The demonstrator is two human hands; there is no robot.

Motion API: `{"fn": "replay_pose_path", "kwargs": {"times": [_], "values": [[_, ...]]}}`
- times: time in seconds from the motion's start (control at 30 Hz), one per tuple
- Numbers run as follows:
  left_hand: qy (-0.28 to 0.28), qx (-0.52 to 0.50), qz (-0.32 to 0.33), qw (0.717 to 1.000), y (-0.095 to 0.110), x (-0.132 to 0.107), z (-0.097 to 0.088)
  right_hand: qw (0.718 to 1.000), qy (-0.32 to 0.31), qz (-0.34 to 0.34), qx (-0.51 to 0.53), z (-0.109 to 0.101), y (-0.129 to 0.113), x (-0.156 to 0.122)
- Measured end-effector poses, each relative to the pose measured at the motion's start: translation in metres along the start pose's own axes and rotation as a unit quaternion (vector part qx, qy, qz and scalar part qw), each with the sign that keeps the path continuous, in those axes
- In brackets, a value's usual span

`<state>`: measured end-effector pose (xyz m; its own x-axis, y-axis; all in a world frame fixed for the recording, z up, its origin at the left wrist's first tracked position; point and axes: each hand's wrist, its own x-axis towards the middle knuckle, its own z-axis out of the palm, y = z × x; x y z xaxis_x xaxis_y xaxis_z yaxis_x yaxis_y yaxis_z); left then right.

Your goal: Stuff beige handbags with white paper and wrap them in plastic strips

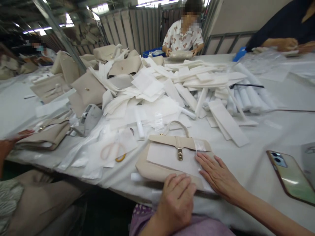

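Note:
A beige handbag point(157, 168) with a gold clasp point(180, 154) lies flat at the near table edge, a white sheet point(169, 156) laid over its front. My left hand point(177, 196) rests on the bag's near edge, its fingers curled down onto it. My right hand point(216, 173) lies flat on the bag's right side, fingers stretched out and pressing the sheet.
A heap of white paper strips and rolls point(197, 85) fills the table's middle, with more beige bags point(86, 87) behind. Scissors point(114, 152) lie under paper to the left, a phone point(289, 175) to the right. Other people work at the far side, and another person's hand point(17, 137) is at left.

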<state>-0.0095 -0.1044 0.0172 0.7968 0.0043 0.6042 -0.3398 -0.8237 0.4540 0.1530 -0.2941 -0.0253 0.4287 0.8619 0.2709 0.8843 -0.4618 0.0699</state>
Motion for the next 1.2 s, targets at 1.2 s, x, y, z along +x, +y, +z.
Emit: {"fn": "replay_pose_path", "kwargs": {"times": [1.2], "values": [[-0.125,-0.215,-0.304,0.919,-0.146,-0.055,-0.079,0.992,-0.088,-0.01,0.09,-0.043,-0.095,0.08]]}}
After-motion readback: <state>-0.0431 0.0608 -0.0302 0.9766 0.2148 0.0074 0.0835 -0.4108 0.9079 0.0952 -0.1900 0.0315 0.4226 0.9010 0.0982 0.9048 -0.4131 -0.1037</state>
